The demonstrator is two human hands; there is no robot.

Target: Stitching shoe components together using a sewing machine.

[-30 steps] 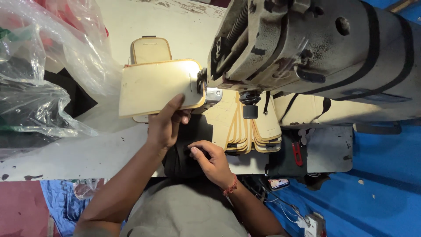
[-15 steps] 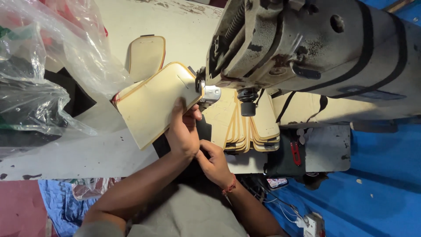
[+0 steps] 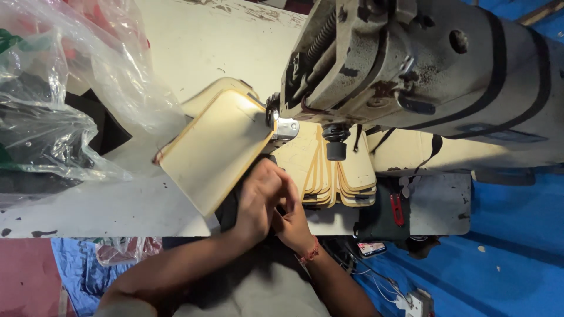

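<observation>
At the front edge of the white table (image 3: 88,205), the two hands are pressed close together under the head of the sewing machine (image 3: 423,76). The left hand (image 3: 258,199) lies on top, its fingers curled over the near corner of a cream panel (image 3: 214,149); it seems to grip this corner, but the fingertips are hidden, so I cannot tell exactly how. The right hand (image 3: 294,220) is just beside it and partly under it, fingers bent, touching the left hand; if it holds something, the view does not show it. On its wrist there is a red thread band (image 3: 308,253).

The panel is flat, with rounded corners and a darker stitched border. It lies tilted on the table, its far corner reaching to the metal foot (image 3: 285,128) of the machine. A dark piece of fabric (image 3: 229,205) shows under its near edge. A second cream piece (image 3: 205,100) looks out from behind it.

To the right, under the machine arm, a stack of similar cream pieces (image 3: 341,176) lies spread like a fan. On the left side of the table sit crumpled clear plastic bags (image 3: 53,117).
</observation>
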